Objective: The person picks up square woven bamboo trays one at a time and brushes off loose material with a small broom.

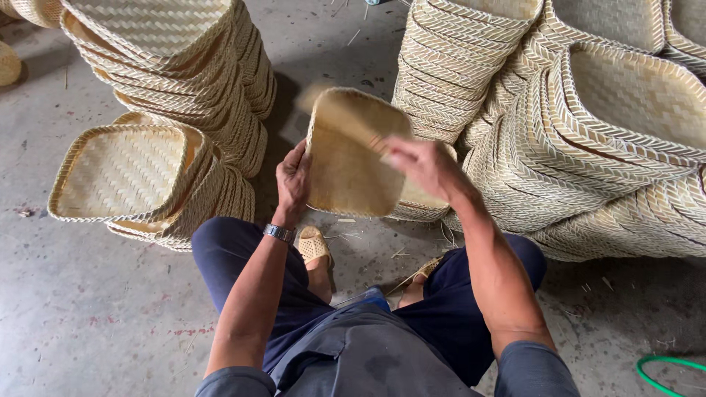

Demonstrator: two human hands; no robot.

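Both hands hold one woven bamboo tray (346, 165).

Woven bamboo trays on rough concrete

The tray (353, 158) being held is showing matt, pale woven strips with a bound rim; the stacked trays (184, 81) are looking alike. The floor (88, 309) is appearing as rough, stained grey concrete. A wristwatch (279, 233) is glinting like metal, and the trousers (235, 257) are looking like matt dark cloth.

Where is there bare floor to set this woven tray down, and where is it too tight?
Bare concrete floor spreads left of the left knee, below the tilted tray stack. Another patch lies lower right by the green hose. Ahead, the gap between the left stacks and right stacks is narrow, filled by the held tray.
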